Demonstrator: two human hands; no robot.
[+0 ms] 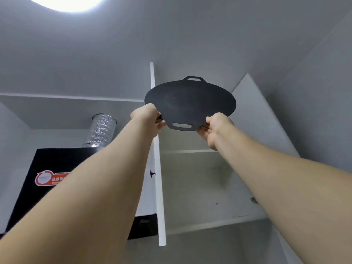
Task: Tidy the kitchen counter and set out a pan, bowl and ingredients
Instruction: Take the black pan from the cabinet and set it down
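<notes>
A round, flat black pan [190, 101] with two loop handles is held up high in front of an open wall cabinet [190, 187]; I see its underside. My left hand [147, 118] grips the pan's near-left rim. My right hand [215, 126] grips the near-right rim, beside the nearer loop handle. Both arms reach upward. The pan hangs in the air at the level of the cabinet's upper shelf.
The cabinet's white door [158, 168] stands open edge-on between my arms, with a black knob [152, 173]. A black range hood [51, 174] with a silver duct [101, 128] is at the left. A ceiling light [66, 2] glares above.
</notes>
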